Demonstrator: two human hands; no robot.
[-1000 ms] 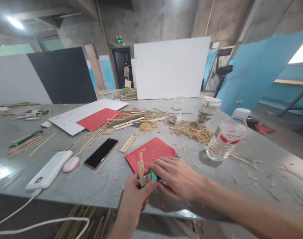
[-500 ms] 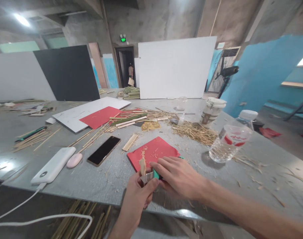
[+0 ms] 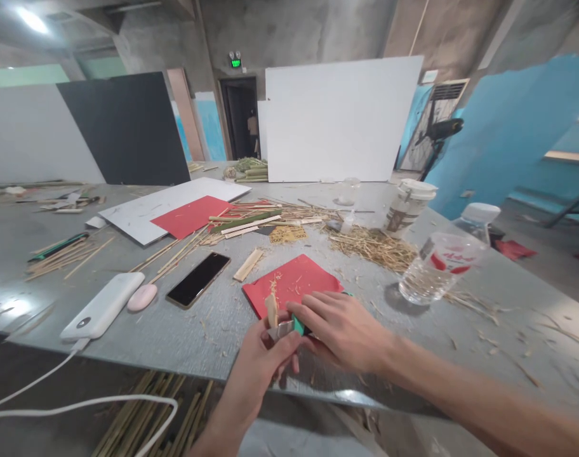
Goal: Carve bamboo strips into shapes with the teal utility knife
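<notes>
My left hand (image 3: 265,355) is closed round a small pale piece of wood (image 3: 271,310), whose carved end points up. Its thumb presses near the blade of a utility knife (image 3: 298,325) with a green and black body. My right hand (image 3: 339,327) wraps round that knife, and the metal blade lies against the lower part of the wood. Both hands meet over the near edge of a red sheet of paper (image 3: 301,277), where thin shavings lie scattered. The lower end of the wood is hidden in my left fingers.
Left of the paper lie a flat wood strip (image 3: 248,264), a phone (image 3: 199,280), a pink oval case (image 3: 142,297) and a white power bank (image 3: 103,305). A water bottle (image 3: 437,266) stands right, near a straw pile (image 3: 375,247). A person (image 3: 252,130) is in the far doorway.
The view has shifted slightly. My hands stay together on the wood and knife, with the left fingers a little more spread beneath. The person in the doorway is further into the dark.
</notes>
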